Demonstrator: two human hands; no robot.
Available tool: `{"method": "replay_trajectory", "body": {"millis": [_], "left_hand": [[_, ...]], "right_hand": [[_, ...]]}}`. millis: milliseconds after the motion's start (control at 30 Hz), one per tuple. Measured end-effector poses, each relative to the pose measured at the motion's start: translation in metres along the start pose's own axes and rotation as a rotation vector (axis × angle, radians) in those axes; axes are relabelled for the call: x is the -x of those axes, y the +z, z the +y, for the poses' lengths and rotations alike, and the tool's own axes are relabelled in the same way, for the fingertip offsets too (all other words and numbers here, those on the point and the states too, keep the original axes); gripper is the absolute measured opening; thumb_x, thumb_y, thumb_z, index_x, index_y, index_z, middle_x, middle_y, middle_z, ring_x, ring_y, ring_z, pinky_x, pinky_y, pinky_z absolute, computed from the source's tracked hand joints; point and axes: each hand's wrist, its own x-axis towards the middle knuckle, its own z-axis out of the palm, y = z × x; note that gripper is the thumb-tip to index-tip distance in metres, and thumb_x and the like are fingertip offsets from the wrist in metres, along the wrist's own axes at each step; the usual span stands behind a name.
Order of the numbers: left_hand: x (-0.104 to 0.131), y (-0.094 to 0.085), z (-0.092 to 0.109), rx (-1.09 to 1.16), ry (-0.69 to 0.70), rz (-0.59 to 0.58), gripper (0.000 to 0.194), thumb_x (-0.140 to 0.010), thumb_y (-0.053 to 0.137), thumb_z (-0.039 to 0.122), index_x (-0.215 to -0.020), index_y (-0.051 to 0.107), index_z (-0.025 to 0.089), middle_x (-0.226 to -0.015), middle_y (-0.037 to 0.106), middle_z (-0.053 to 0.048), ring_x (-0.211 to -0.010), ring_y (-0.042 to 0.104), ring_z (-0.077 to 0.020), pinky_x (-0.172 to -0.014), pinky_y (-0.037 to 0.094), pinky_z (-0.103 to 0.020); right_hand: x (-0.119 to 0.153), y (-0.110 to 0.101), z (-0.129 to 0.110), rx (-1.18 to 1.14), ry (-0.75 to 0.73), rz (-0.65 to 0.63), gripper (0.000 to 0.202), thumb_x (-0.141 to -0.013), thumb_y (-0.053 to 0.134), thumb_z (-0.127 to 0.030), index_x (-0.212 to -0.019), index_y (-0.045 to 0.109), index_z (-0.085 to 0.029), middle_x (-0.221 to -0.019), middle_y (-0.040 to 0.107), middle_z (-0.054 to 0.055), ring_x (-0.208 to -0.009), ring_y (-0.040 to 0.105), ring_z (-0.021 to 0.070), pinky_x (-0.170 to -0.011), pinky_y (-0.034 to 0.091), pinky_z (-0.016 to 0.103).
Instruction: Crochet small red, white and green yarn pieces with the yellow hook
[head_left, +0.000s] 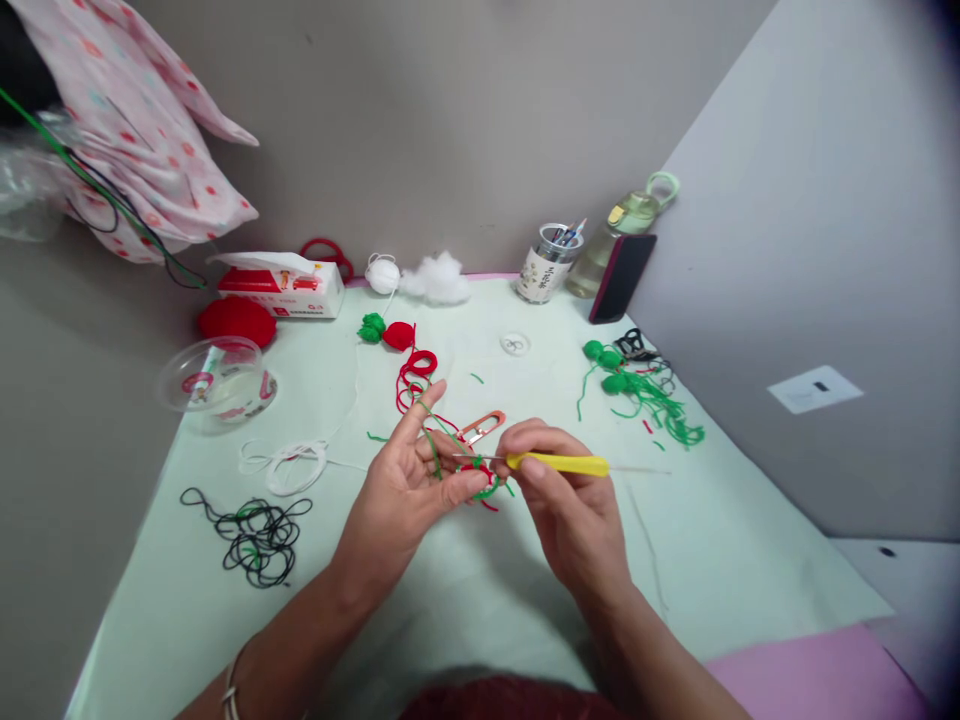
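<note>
Near the middle of the table, my left hand (420,470) pinches a small red and green crochet piece (480,480) between thumb and fingers. Green yarn (431,430) runs over its raised index finger. My right hand (562,500) is closed round the yellow handle of a crochet hook (562,464). The hook's thin metal shaft points left and meets the green stitches at the top of the piece. Just beyond the hands lie orange-handled thread snips (482,428). Fingers cover part of the crochet piece.
Black cord (262,540) and white yarn (296,467) lie left, near a clear plastic tub (217,385). Behind are red yarn (421,363), white stuffing (437,278) and a pen holder (547,265). A phone (622,278) leans on a bottle (615,240); green yarn bundles (652,395) lie right.
</note>
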Motion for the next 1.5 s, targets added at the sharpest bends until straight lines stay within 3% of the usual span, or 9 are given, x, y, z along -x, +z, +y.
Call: {"method": "replay_trajectory", "body": {"millis": [133,300,367,533,667,800,1033,1333,1500], "left_hand": [[0.0,-0.001,-0.001,-0.011,0.01,0.016,0.11,-0.078,0.09,0.021,-0.168,0.027,0.021,-0.081,0.07,0.003,-0.082,0.069,-0.0178,-0.077,0.053,-0.029],[0.007,0.006,-0.008,0.026,0.065,0.101,0.094,-0.079,0.09,0.021,-0.16,0.044,0.025,-0.085,0.069,0.004,-0.081,0.064,-0.0133,-0.081,0.053,-0.026],[0.009,0.01,-0.01,0.138,-0.011,0.073,0.087,-0.079,0.091,0.024,-0.155,0.051,0.024,-0.087,0.068,0.004,-0.08,0.064,-0.0128,-0.079,0.053,-0.025],[0.007,0.009,-0.002,0.337,-0.204,0.011,0.074,-0.082,0.086,0.019,-0.15,0.056,0.021,-0.097,0.073,-0.002,-0.094,0.069,-0.016,-0.089,0.053,-0.027],[0.001,-0.002,0.005,0.309,-0.186,0.009,0.074,-0.083,0.083,0.017,-0.151,0.055,0.022,-0.098,0.073,-0.002,-0.094,0.069,-0.0174,-0.094,0.052,-0.031],[0.001,-0.007,0.004,0.205,-0.139,0.018,0.071,-0.083,0.084,0.02,-0.15,0.058,0.024,-0.097,0.071,-0.001,-0.091,0.067,-0.0166,-0.092,0.05,-0.031],[0.005,-0.002,-0.001,0.048,0.03,0.038,0.074,-0.083,0.087,0.025,-0.151,0.057,0.027,-0.093,0.072,0.0,-0.092,0.067,-0.0177,-0.089,0.05,-0.03],[0.004,0.001,-0.004,0.043,0.034,0.037,0.075,-0.082,0.088,0.025,-0.15,0.057,0.024,-0.094,0.074,-0.002,-0.109,0.071,-0.0249,-0.092,0.053,-0.035],[0.004,0.003,-0.008,0.067,0.01,0.017,0.08,-0.081,0.089,0.025,-0.152,0.054,0.022,-0.095,0.076,-0.003,-0.122,0.07,-0.0284,-0.095,0.054,-0.034]], "right_hand": [[0.0,0.002,-0.002,0.044,-0.011,-0.038,0.014,-0.101,0.066,-0.028,-0.106,0.08,-0.028,-0.097,0.07,0.004,-0.081,0.068,0.0172,-0.074,0.059,0.032],[0.019,0.005,0.009,0.739,-0.531,0.017,0.047,-0.097,0.066,-0.009,-0.134,0.074,-0.038,-0.107,0.073,0.008,-0.097,0.07,0.0244,-0.08,0.061,0.039],[0.024,0.007,0.012,0.798,-0.639,0.018,0.055,-0.095,0.069,-0.007,-0.141,0.07,-0.037,-0.111,0.073,0.009,-0.102,0.07,0.0263,-0.083,0.061,0.041],[0.015,0.007,0.001,0.475,-0.389,0.034,0.043,-0.1,0.063,-0.01,-0.13,0.076,-0.039,-0.105,0.074,0.005,-0.09,0.071,0.0196,-0.073,0.061,0.033],[0.005,-0.001,-0.004,0.216,-0.259,0.036,0.024,-0.104,0.061,-0.021,-0.115,0.081,-0.03,-0.101,0.076,0.006,-0.082,0.072,0.0183,-0.074,0.061,0.035],[0.0,-0.007,0.0,0.02,-0.126,-0.005,0.019,-0.105,0.063,-0.029,-0.11,0.081,-0.028,-0.095,0.075,0.005,-0.079,0.072,0.0182,-0.073,0.061,0.036],[0.001,-0.005,0.001,0.048,-0.137,-0.03,0.017,-0.103,0.066,-0.03,-0.112,0.081,-0.028,-0.085,0.074,0.003,-0.072,0.068,0.0161,-0.07,0.056,0.033],[0.003,-0.002,0.0,0.116,-0.121,-0.032,0.01,-0.1,0.071,-0.031,-0.1,0.081,-0.028,-0.083,0.071,0.002,-0.079,0.064,0.0176,-0.07,0.05,0.032],[0.004,0.003,0.0,0.208,-0.202,0.044,0.019,-0.101,0.068,-0.021,-0.111,0.081,-0.031,-0.098,0.075,0.004,-0.088,0.066,0.0182,-0.079,0.051,0.034]]}}
